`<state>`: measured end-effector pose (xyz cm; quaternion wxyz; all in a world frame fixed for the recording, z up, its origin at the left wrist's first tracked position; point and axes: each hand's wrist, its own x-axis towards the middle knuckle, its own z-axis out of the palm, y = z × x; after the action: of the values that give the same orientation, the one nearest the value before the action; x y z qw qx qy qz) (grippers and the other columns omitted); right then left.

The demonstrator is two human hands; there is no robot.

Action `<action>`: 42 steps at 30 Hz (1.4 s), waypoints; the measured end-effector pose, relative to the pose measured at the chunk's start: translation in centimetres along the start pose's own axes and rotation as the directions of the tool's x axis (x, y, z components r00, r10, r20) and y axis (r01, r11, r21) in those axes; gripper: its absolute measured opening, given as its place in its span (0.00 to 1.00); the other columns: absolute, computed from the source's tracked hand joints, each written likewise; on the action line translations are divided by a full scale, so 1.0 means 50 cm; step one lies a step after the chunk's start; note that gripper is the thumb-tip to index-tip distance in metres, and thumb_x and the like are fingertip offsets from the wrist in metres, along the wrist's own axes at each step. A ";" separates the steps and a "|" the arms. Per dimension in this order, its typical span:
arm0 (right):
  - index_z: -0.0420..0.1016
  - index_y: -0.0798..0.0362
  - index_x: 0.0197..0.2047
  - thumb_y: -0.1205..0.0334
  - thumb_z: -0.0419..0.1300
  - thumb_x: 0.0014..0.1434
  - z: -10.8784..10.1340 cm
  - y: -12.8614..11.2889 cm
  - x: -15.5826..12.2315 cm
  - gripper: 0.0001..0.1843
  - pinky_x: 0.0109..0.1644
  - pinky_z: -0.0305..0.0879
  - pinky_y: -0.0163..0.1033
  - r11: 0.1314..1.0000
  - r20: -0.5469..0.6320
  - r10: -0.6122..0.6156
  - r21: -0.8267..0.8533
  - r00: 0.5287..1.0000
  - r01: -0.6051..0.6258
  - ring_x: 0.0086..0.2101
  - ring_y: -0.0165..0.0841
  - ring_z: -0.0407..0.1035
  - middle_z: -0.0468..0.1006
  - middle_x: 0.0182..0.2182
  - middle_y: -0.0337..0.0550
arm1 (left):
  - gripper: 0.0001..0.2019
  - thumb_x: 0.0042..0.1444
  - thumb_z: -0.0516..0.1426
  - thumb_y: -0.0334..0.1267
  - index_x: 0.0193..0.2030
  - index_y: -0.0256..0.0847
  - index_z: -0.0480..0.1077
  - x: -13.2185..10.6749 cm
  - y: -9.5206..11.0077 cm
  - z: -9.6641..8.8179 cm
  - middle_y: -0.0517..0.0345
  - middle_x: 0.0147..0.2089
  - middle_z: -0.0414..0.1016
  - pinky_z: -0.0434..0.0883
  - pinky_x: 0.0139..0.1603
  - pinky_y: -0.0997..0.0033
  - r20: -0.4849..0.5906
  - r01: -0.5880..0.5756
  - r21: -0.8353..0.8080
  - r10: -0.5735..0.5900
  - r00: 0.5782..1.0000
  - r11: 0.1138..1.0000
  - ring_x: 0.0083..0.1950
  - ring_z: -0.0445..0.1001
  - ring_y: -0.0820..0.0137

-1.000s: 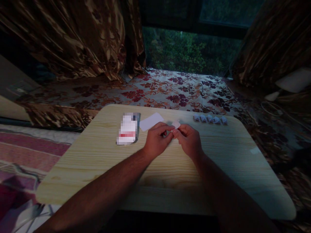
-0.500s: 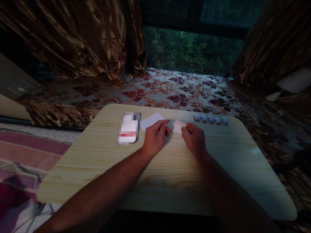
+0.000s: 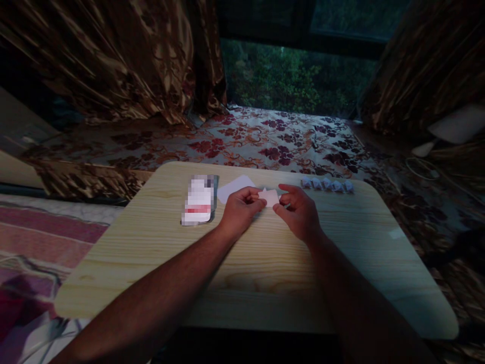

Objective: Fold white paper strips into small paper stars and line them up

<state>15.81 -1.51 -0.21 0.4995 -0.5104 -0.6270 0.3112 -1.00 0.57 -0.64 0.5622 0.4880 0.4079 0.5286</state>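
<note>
Between my two hands is a small piece of folded paper, pale pinkish white, with pointed corners sticking up at its far edge. My left hand pinches its left side between thumb and fingers. On the opposite side, my right hand grips the paper with the thumb in front, its index finger raised. Beyond my left hand lies a flat sheet of pale paper, partly covered by that hand. Several small folded paper pieces stand in a row past my right hand.
A phone-shaped item, blurred by pixels, lies on the left of the wooden table. A small pale scrap is near the right edge. Behind the table is a ledge with flowered cloth; a white lamp stands at right.
My left hand has closed on the paper's left side, where before its fingers were apart from it. The paper has shifted slightly left and turned, and the right hand's index finger has lifted.
</note>
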 end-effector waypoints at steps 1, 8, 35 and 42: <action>0.72 0.52 0.54 0.62 0.65 0.51 0.000 -0.001 0.000 0.25 0.27 0.66 0.34 1.000 -0.011 0.003 0.013 1.000 -0.003 0.28 0.32 0.74 0.81 0.32 0.42 | 0.09 0.44 0.66 0.32 0.34 0.38 0.74 0.001 -0.003 -0.001 0.65 0.26 0.74 0.65 0.31 0.77 -0.011 -0.009 -0.008 0.009 1.000 1.000 0.27 0.69 0.78; 0.79 0.52 0.35 0.60 0.63 0.54 0.000 -0.006 -0.008 0.06 0.27 0.64 0.33 0.999 -0.070 -0.026 -0.044 0.997 0.022 0.23 0.28 0.69 0.80 0.28 0.40 | 0.11 0.44 0.67 0.34 0.36 0.38 0.75 0.000 -0.009 0.000 0.62 0.29 0.76 0.67 0.32 0.76 0.050 0.005 -0.010 -0.005 0.999 1.000 0.29 0.71 0.77; 0.77 0.52 0.29 0.64 0.61 0.51 0.006 -0.012 -0.013 0.03 0.25 0.59 0.32 1.000 -0.081 0.003 -0.005 0.997 -0.003 0.21 0.27 0.65 0.75 0.22 0.35 | 0.05 0.45 0.64 0.32 0.32 0.39 0.76 -0.013 0.006 0.012 0.61 0.28 0.78 0.68 0.32 0.74 0.015 -0.065 0.114 0.063 0.998 0.991 0.28 0.73 0.74; 0.78 0.51 0.30 0.66 0.60 0.51 0.012 -0.014 -0.015 0.05 0.28 0.61 0.33 1.000 -0.097 -0.005 0.018 0.995 0.007 0.23 0.29 0.66 0.75 0.23 0.35 | 0.04 0.45 0.63 0.31 0.30 0.41 0.76 -0.017 0.004 0.013 0.62 0.27 0.77 0.66 0.31 0.74 -0.004 -0.095 0.142 0.097 0.995 0.985 0.27 0.70 0.75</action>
<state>15.00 -2.37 0.00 0.5348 -0.5185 -0.6008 0.2901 -0.51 -0.35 -0.38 0.4976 0.5430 0.4235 0.5274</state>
